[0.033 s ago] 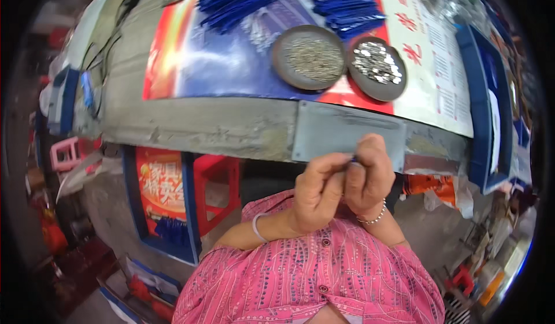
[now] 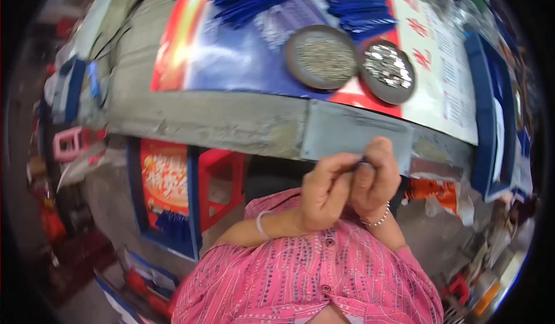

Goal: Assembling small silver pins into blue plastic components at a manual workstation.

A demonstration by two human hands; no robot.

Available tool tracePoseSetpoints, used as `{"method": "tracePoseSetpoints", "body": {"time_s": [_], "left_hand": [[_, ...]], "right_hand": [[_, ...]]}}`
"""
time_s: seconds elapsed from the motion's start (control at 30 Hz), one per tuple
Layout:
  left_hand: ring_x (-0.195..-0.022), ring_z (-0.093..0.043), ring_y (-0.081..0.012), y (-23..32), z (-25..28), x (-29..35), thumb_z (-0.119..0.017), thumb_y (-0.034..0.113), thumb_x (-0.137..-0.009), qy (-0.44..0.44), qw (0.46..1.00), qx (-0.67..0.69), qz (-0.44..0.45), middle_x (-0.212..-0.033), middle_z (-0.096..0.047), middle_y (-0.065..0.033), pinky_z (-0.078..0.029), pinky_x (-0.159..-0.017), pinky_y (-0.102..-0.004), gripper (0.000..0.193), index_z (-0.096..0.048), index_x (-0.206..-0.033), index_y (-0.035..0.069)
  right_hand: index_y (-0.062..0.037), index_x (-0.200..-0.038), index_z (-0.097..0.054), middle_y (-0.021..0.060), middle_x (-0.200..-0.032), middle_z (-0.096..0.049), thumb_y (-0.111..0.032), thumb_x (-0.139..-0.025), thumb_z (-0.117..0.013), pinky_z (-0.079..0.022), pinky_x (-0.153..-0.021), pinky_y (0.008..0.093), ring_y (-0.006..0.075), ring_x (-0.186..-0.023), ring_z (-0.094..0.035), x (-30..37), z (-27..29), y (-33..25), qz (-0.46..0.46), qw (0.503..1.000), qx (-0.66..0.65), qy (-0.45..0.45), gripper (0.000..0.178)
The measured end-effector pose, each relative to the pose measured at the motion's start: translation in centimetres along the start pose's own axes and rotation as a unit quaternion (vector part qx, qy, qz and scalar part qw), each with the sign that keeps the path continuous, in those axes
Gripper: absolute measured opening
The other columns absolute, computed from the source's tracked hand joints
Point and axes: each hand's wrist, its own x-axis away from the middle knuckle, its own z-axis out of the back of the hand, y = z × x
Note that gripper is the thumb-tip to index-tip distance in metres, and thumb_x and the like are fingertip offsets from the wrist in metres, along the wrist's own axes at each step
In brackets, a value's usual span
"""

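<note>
My left hand (image 2: 327,192) and my right hand (image 2: 376,176) meet in front of my chest, just before the table's near edge. Thumbs and fingertips are pinched together around a small dark blue piece (image 2: 363,158), mostly hidden by the fingers. Beyond them, a grey metal plate (image 2: 335,133) lies at the table's edge. Farther back stand a round dish of thin silver pins (image 2: 293,64) and a dish of small shiny metal pieces (image 2: 393,95). Behind these lie bundles of blue, glossy strips, one at the left (image 2: 248,0) and one at the right (image 2: 358,12).
A printed poster sheet (image 2: 225,69) covers much of the grey table (image 2: 202,116). A blue tray (image 2: 483,116) stands at the right. Below the table at left are a blue crate (image 2: 136,191) holding blue pieces and a red stool (image 2: 222,176).
The view has shifted slightly, so the table and dishes sit a little farther right in the picture. Both hands keep their pinch on the small piece.
</note>
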Motion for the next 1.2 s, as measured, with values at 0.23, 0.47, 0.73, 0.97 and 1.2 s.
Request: {"method": "tracePoseSetpoints", "body": {"time_s": [0.23,0.47,0.73,0.97,1.2], "left_hand": [[-0.088,-0.061,-0.0147,0.7,2.8,0.5,-0.052,0.0,-0.088,0.021,0.999,-0.003,-0.035,-0.102,-0.06,-0.0113,-0.049,-0.076,-0.0278,0.028,-0.052,-0.117,0.0],[-0.073,-0.057,-0.0114,2.6,22.8,10.8,-0.051,0.009,-0.091,0.262,0.86,-0.424,0.113,-0.082,-0.059,-0.0038,-0.047,-0.066,-0.0267,0.019,-0.055,-0.108,0.002],[-0.077,-0.061,-0.028,6.0,35.4,26.7,-0.057,0.006,-0.085,0.304,0.664,-0.665,0.155,-0.084,-0.058,-0.0145,-0.047,-0.069,-0.0337,0.014,-0.063,-0.096,-0.001],[-0.078,-0.061,-0.0302,5.0,34.6,28.7,-0.06,0.005,-0.083,0.306,0.671,-0.648,0.19,-0.083,-0.059,-0.0141,-0.047,-0.069,-0.0347,0.014,-0.064,-0.095,0.001],[-0.08,-0.06,-0.0332,4.3,34.2,30.0,-0.06,0.001,-0.08,0.269,0.662,-0.683,0.153,-0.087,-0.062,-0.0166,-0.048,-0.072,-0.038,0.016,-0.065,-0.095,0.0]], "right_hand": [[-0.0024,-0.081,-0.05,0.0098,-0.073,-0.051,-0.043,-0.098,-0.037,-0.041,-0.059,0.0302,0.0182,-0.064,-0.049,1.3,0.6,-1.1,-0.359,0.895,-0.265,0.019,0.045],[0.0026,-0.086,-0.048,0.0103,-0.079,-0.047,-0.042,-0.1,-0.031,-0.041,-0.065,0.0268,0.0183,-0.07,-0.049,0.8,-1.6,-3.5,-0.283,0.935,-0.201,-0.076,0.05],[0.0008,-0.087,-0.05,0.0077,-0.085,-0.048,-0.03,-0.1,-0.036,-0.038,-0.072,0.0258,0.0145,-0.075,-0.05,-0.4,-3.9,-5.7,-0.225,0.898,-0.21,-0.314,0.036],[0.0015,-0.086,-0.052,0.0081,-0.083,-0.05,-0.019,-0.095,-0.045,-0.04,-0.07,0.0281,0.0169,-0.075,-0.051,-0.6,-3.4,-5.7,-0.211,0.891,-0.162,-0.368,0.023],[-0.0003,-0.088,-0.055,0.0148,-0.087,-0.055,-0.002,-0.078,-0.059,-0.045,-0.074,0.0365,0.0312,-0.082,-0.056,-2.0,-3.4,-4.7,-0.121,0.908,-0.117,-0.385,0.011]]}}
